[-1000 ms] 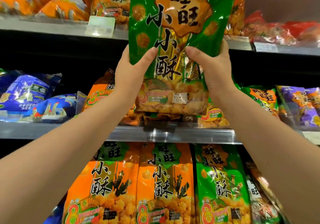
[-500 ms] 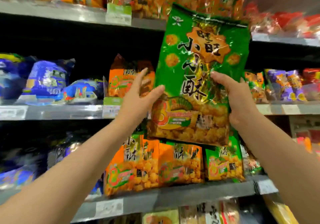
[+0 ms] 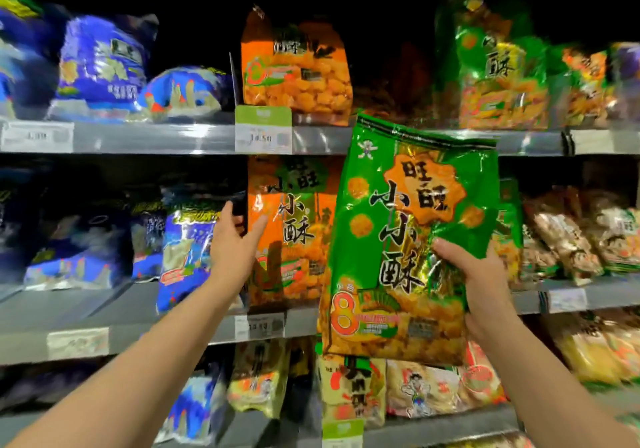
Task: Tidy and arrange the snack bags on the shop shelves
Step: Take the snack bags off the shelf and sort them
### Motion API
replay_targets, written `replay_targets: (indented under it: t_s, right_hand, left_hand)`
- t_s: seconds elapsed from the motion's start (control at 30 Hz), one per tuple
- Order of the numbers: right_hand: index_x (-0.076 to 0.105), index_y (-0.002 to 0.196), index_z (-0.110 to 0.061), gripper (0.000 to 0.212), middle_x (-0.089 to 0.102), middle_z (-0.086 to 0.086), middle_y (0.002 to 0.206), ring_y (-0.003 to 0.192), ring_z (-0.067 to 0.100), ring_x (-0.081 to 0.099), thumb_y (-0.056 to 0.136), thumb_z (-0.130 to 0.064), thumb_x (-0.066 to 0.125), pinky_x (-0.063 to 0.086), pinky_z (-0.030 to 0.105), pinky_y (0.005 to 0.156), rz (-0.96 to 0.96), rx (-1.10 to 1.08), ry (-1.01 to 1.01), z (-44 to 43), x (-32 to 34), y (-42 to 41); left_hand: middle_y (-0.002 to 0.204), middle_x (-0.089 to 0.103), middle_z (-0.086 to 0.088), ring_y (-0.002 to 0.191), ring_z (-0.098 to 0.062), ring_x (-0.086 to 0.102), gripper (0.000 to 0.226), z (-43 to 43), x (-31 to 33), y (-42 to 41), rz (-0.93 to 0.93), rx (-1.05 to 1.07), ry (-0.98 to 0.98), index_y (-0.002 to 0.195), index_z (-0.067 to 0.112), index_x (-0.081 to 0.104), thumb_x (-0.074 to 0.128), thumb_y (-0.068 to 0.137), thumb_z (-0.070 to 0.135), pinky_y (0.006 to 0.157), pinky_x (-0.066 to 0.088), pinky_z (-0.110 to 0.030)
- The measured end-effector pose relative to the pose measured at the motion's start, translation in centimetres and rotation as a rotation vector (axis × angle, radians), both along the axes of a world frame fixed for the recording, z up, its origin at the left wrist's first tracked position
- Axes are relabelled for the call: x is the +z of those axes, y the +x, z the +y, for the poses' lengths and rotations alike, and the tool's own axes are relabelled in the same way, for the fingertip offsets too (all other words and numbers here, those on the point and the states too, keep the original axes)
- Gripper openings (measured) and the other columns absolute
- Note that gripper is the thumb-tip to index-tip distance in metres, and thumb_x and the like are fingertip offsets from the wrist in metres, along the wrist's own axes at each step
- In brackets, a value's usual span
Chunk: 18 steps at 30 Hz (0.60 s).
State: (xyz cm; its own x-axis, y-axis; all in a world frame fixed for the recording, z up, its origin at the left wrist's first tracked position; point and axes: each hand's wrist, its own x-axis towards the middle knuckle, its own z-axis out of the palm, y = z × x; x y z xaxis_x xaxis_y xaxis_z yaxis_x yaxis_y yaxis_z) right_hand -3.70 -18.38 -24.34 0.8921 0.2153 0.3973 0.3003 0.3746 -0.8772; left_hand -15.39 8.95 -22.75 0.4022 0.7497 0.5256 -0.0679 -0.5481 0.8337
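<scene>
Closest to me, lower right of the frame, my right hand (image 3: 485, 292) clamps the green bag (image 3: 408, 233) by its right edge, thumb across the front and the other fingers hidden behind. The bag hangs in the air in front of the middle shelf (image 3: 138, 333), tilted a little to the right. It is glossy, crinkled foil film, pillow-shaped, with a flat crimped seal on top and a clear window at the bottom showing knobbly puffs. Held by one edge only, the slick film could slide out of my pinch, or I might squeeze too hard and crush the puffs

A little further in, centre left, my left hand (image 3: 235, 240) has its fingers spread apart at the left edge of the orange bag (image 3: 294, 233) standing on that shelf; I cannot tell whether it touches. That bag is the same shiny film and stands upright, just beside a blue bag (image 3: 187, 257). If I shove it carelessly, I judge it will topple or knock that neighbour off the smooth metal ledge

Furthest, upper centre, another orange bag (image 3: 294, 70) stands on the upper shelf (image 3: 156, 138), behind a paper price tag (image 3: 263, 132)
</scene>
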Motion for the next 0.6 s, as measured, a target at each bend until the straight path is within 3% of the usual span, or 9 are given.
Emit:
replay_targets:
  t_s: [0.1,0.17,0.27,0.4,0.5,0.6]
  right_hand:
    - [0.050,0.129,-0.016,0.113,0.064,0.007,0.119,0.109,0.031,0.060,0.029,-0.055,0.086,0.043,0.055,0.099,-0.031,0.039,0.012,1.6,0.2,1.5]
    - [0.047,0.132,-0.015,0.122,0.063,0.006,0.119,0.109,0.029,0.060,0.025,-0.058,0.086,0.044,0.053,0.099,-0.044,0.054,0.024,2.7,0.8,1.8]
    - [0.049,0.130,-0.012,0.108,0.066,0.003,0.112,0.104,0.025,0.062,0.034,-0.047,0.085,0.046,0.050,0.098,-0.082,0.099,0.054,4.1,1.2,1.9]
    - [0.049,0.126,-0.012,0.081,0.065,-0.001,0.106,0.095,0.016,0.063,0.054,-0.028,0.083,0.050,0.040,0.092,-0.098,0.144,0.039,5.2,1.2,2.2]
    - [0.046,0.133,-0.015,0.087,0.063,0.001,0.114,0.096,0.012,0.062,0.053,-0.029,0.077,0.048,0.025,0.077,-0.103,0.162,0.038,5.6,0.9,2.3]
    - [0.047,0.130,-0.021,0.098,0.062,0.002,0.117,0.106,0.020,0.061,0.042,-0.039,0.085,0.049,0.037,0.089,-0.076,0.152,0.038,5.8,0.7,1.9]
  left_hand:
    - [0.118,0.060,-0.008,0.109,-0.027,0.056,0.053,0.9,-0.4,1.4,0.041,0.037,0.060,0.123,0.018,0.054,0.051,0.085,0.055,0.091,0.045,-0.044]
    - [0.099,0.065,-0.007,0.093,-0.027,0.059,0.032,0.8,-0.4,1.9,0.034,0.062,0.112,0.100,0.016,0.060,0.051,0.089,0.045,0.077,0.044,-0.040]
    - [0.098,0.062,-0.005,0.089,-0.023,0.058,0.031,0.9,-0.4,2.3,0.034,0.072,0.075,0.102,0.017,0.056,0.052,0.090,0.045,0.068,0.042,-0.034]
    - [0.100,0.063,-0.005,0.091,-0.025,0.060,0.037,1.8,-0.4,2.7,0.066,0.032,0.022,0.104,0.017,0.049,0.057,0.085,0.049,0.081,0.048,-0.043]
    - [0.098,0.063,-0.004,0.092,-0.024,0.060,0.036,2.2,-0.1,2.8,0.093,-0.005,0.024,0.102,0.019,0.046,0.062,0.083,0.045,0.080,0.049,-0.040]
    - [0.100,0.061,-0.003,0.093,-0.024,0.059,0.037,2.2,0.3,2.4,0.133,-0.039,0.037,0.105,0.017,0.044,0.063,0.084,0.040,0.077,0.047,-0.036]
